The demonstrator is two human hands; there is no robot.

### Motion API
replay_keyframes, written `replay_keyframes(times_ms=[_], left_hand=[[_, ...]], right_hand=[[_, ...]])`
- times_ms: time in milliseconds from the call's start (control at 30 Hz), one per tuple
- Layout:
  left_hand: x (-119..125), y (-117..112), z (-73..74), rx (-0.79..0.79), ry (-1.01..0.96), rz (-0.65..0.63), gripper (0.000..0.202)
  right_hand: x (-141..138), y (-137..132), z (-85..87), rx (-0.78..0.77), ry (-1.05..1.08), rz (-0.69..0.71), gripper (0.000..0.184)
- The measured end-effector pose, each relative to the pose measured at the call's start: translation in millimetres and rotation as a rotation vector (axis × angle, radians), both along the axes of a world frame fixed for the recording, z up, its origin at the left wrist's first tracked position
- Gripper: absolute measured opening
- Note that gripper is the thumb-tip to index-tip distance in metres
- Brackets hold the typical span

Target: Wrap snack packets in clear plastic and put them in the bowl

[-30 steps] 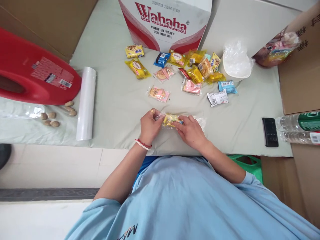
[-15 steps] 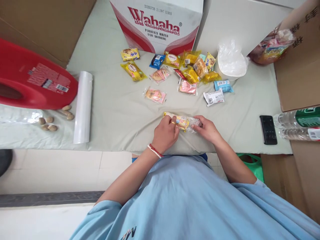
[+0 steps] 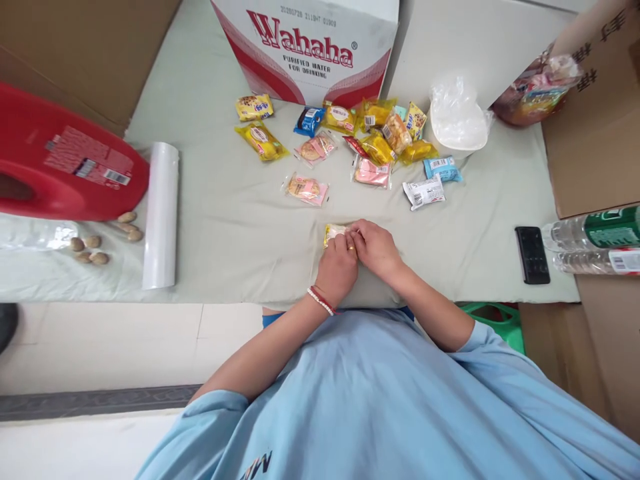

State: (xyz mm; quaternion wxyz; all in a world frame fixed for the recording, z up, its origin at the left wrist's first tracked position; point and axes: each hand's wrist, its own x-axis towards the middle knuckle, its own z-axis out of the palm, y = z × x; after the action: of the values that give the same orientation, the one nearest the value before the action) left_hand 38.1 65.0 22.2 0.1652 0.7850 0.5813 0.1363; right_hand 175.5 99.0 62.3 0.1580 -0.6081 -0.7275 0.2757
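Half a second ago the right hand [image 3: 375, 248] sat out at the far end of crinkled clear film; now it has come in against the left hand [image 3: 340, 270], so their fingers meet over the yellow packet [image 3: 332, 235]; the film that showed between the hands has gone from sight, and the work looks to be down to fine handling at the packet's right part. Both hands have their fingers bent and drawn together; whether the tips pinch film or wrapper, I cannot tell; the packet lies on the tabletop [image 3: 240, 247] under the fingers, only its left end peeping out.

Just beyond the hands is a pink biscuit packet [image 3: 306, 190]; farther off and to their right come a white packet [image 3: 425, 193], a light-blue packet [image 3: 443, 169] and a white bowl [image 3: 457, 141]; the printed carton [image 3: 307, 50] stands behind. Well to the left are the white roll [image 3: 161, 217] and red jug [image 3: 70, 160]; well to the right, the phone [image 3: 533, 255]. None of these touches the hands; what blocks the view is the hands themselves.
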Motion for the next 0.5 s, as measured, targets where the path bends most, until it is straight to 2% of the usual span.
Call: replay_keyframes(times_ms=[100, 133, 200, 267, 300, 400, 500], left_hand=[[-18, 1, 1.3, -0.046, -0.268, -0.013, 0.045], [-26, 2, 0.9, -0.080, -0.367, 0.022, 0.045], [-39, 7, -1.8, -0.108, -0.482, 0.180, 0.043], [-46, 16, -6.5, -0.059, -0.455, 0.345, 0.045], [-47, 20, -9.1, -0.028, -0.410, 0.381, 0.048], [-41, 31, -15.3, -0.008, -0.291, 0.330, 0.049], [-31, 31, -16.0, -0.010, -0.266, 0.297, 0.047]], right_hand=[[-8, 6, -6.6, -0.012, -0.125, 0.083, 0.024], [-9, 5, -8.8, -0.011, -0.153, 0.096, 0.024], [-7, 1, -13.2, -0.002, -0.175, 0.104, 0.025], [-6, -2, -17.6, 0.018, -0.157, 0.102, 0.025], [-5, -2, -19.8, 0.032, -0.136, 0.099, 0.025], [-3, -2, -25.5, 0.087, -0.040, 0.089, 0.024], [1, -4, -27.3, 0.100, 0.102, 0.054, 0.025]])
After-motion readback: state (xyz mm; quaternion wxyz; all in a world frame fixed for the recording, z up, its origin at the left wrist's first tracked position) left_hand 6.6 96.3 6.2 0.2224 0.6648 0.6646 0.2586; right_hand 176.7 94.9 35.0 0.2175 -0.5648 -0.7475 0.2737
